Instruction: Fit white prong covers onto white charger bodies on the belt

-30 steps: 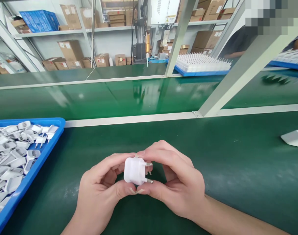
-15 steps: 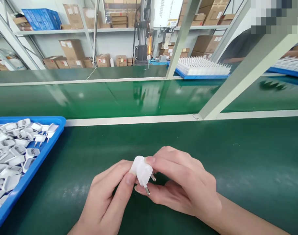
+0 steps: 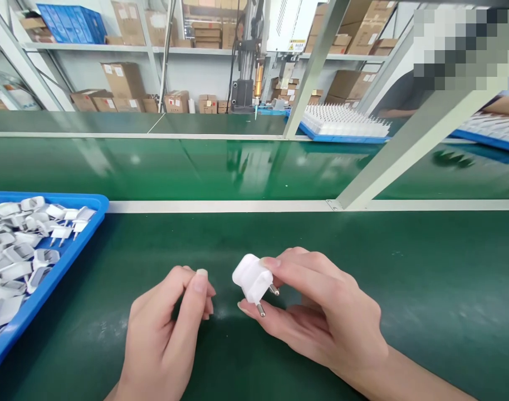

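My right hand [image 3: 317, 306] holds a white two-pin plug housing [image 3: 252, 277] between its thumb and fingers, above the green work surface. Both metal pins of the plug point down and to the right, toward the palm. To the left of it, apart from the plug, is my left hand [image 3: 171, 323]. Its fingers are curled, with the thumb pressed against the index finger, and no object shows between them. At the far left, a blue tray [image 3: 81, 245] contains many loose white plug housings [image 3: 14, 270], piled in mixed directions.
A pale metal rail [image 3: 221, 206] crosses behind my hands, with a slanted post [image 3: 405, 150] rising from it on the right. Beyond the green belt [image 3: 175, 167] stand a blue tray of upright white parts [image 3: 344, 121] and a dispensing machine [image 3: 246, 72]. A person is partly visible at right.
My left hand has let go of the plug and drawn back to the left. The plug stays in my right hand, raised slightly and moved a little right.
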Demonstrator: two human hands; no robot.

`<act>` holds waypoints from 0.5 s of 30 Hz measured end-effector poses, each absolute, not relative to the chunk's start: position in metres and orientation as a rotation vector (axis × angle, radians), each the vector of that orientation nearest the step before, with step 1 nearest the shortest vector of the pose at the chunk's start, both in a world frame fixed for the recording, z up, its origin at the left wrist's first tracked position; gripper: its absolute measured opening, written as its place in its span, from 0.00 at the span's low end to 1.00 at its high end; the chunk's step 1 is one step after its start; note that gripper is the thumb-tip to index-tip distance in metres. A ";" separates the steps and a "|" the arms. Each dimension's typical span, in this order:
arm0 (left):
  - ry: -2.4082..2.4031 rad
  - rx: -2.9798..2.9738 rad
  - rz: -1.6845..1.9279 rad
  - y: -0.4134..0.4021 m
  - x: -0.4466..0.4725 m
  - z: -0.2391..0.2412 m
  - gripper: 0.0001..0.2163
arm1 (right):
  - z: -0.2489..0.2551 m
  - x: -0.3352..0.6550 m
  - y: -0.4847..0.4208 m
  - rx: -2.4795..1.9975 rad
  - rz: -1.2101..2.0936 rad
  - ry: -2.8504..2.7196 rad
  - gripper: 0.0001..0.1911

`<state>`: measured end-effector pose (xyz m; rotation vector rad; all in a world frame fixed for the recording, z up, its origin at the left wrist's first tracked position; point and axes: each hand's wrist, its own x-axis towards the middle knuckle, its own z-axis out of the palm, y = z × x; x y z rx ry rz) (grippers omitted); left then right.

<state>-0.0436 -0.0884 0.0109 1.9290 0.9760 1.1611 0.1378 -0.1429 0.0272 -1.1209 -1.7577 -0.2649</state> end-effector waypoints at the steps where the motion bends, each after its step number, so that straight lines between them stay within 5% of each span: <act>1: 0.929 1.922 1.177 -0.089 -0.043 0.011 0.14 | 0.027 0.137 -0.142 -1.106 -0.267 -1.764 0.15; 5: 0.680 1.950 1.140 -0.087 -0.044 0.009 0.07 | 0.025 0.133 -0.141 -1.062 -0.269 -1.771 0.12; 15: 0.690 2.216 1.124 -0.084 -0.046 0.010 0.11 | 0.022 0.131 -0.135 -0.955 -0.312 -1.851 0.15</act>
